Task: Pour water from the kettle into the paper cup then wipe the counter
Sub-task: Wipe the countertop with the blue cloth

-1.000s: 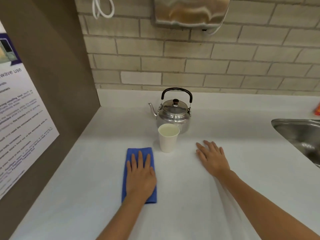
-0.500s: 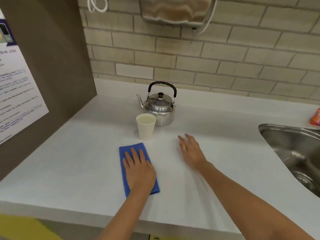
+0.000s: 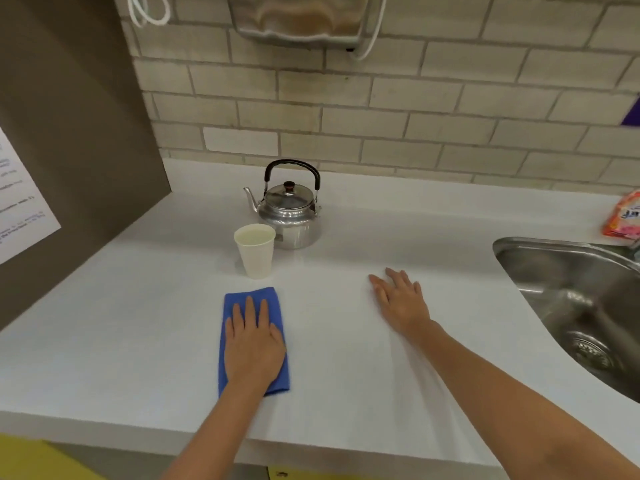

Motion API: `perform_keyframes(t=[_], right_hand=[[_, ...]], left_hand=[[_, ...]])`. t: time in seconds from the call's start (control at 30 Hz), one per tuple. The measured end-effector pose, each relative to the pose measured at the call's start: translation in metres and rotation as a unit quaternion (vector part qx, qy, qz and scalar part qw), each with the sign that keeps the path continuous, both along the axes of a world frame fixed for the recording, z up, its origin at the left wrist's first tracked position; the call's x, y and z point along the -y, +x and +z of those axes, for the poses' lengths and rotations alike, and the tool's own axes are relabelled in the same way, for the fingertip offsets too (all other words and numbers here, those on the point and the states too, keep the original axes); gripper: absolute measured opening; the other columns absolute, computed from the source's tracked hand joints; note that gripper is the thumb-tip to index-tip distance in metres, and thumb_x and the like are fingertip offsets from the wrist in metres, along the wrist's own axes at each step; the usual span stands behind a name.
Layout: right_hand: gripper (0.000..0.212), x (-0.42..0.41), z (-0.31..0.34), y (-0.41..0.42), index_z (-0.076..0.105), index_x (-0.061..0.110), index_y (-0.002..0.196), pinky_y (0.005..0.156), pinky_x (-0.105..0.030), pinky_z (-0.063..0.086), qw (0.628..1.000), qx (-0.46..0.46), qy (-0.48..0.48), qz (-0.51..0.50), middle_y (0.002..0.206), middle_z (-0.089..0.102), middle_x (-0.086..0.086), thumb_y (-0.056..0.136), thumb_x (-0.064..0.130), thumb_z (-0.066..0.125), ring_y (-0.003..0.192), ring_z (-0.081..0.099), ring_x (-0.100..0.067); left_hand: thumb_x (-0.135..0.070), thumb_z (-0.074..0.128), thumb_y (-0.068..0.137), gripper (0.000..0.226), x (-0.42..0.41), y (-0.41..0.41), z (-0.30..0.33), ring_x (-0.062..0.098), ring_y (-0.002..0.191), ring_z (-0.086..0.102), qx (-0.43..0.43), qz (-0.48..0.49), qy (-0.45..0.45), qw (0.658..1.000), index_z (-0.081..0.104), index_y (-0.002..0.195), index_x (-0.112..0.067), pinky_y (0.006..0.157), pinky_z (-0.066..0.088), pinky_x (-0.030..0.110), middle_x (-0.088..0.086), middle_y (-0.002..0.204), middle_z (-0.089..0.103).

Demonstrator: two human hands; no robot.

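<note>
Blue cloth [image 3: 251,308] lies flat on the white table [image 3: 138,323], folded into a narrow rectangle, long axis running away from the person. Left hand [image 3: 254,344] is pressed palm-down on top of it, fingers straight and together — flat, not gripping anything. Cloth edges show on both sides of the hand and past the fingertips.

Right hand [image 3: 401,301] also rests palm-down on bare table, fingers spread, nothing under it or in it. It sits well apart from the cloth, between the cloth and the steel sink [image 3: 540,261] at the right.

Paper cup [image 3: 255,250] stands upright just behind the cloth, not touching it; liquid is visible inside, level near the rim. Steel kettle [image 3: 291,211] stands upright right behind the cup and slightly to its right — lid on, black handle raised, spout pointing left. Whether cup and kettle touch can't be told from this angle.

Brick wall [image 3: 415,109] at the back, brown panel [image 3: 69,116] with a printed notice at the left, an orange packet [image 3: 623,216] near the sink's far corner.
</note>
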State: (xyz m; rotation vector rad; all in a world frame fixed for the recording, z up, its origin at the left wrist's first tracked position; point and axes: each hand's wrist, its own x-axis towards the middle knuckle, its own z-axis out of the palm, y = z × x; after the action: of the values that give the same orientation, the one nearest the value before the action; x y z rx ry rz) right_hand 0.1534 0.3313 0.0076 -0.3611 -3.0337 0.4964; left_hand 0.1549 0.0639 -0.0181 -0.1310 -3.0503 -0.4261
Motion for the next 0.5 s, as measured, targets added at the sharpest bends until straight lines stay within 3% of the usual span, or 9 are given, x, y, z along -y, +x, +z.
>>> perform_keyframes(t=[0.13, 0.33, 0.5], right_hand=[[0.042, -0.011, -0.002, -0.003, 0.03, 0.036, 0.14, 0.117, -0.049, 0.005, 1.0, -0.004, 0.015, 0.002, 0.155, 0.018, -0.001, 0.099, 0.038, 0.02, 0.144, 0.006, -0.024], [0.044, -0.063, -0.011, -0.009, 0.022, 0.036, 0.142, 0.116, -0.052, 0.003, 0.993, -0.016, 0.026, -0.116, 0.156, 0.015, 0.001, 0.098, 0.04, 0.017, 0.144, 0.002, -0.023], [0.045, -0.075, -0.02, -0.01, 0.023, 0.035, 0.142, 0.116, -0.051, 0.007, 0.991, -0.034, 0.011, -0.127, 0.155, 0.02, 0.001, 0.098, 0.04, 0.018, 0.143, 0.006, -0.024]], left_hand=[[-0.03, 0.014, 0.098, 0.055, -0.049, -0.01, 0.003, 0.034, 0.145, -0.004, 0.001, -0.012, -0.012, 1.0, -0.005, 0.146, -0.011, 0.12, 0.0, 0.043, 0.014, 0.158, -0.004], [-0.029, 0.018, 0.098, 0.055, -0.189, -0.045, 0.011, 0.036, 0.145, -0.005, 0.017, -0.13, -0.015, 0.991, -0.001, 0.146, -0.008, 0.12, -0.001, 0.045, 0.015, 0.158, -0.004], [-0.026, 0.025, 0.097, 0.053, -0.183, -0.072, -0.001, 0.031, 0.145, 0.008, -0.009, -0.252, 0.008, 0.968, 0.014, 0.146, -0.013, 0.119, 0.006, 0.042, 0.012, 0.158, 0.011]])
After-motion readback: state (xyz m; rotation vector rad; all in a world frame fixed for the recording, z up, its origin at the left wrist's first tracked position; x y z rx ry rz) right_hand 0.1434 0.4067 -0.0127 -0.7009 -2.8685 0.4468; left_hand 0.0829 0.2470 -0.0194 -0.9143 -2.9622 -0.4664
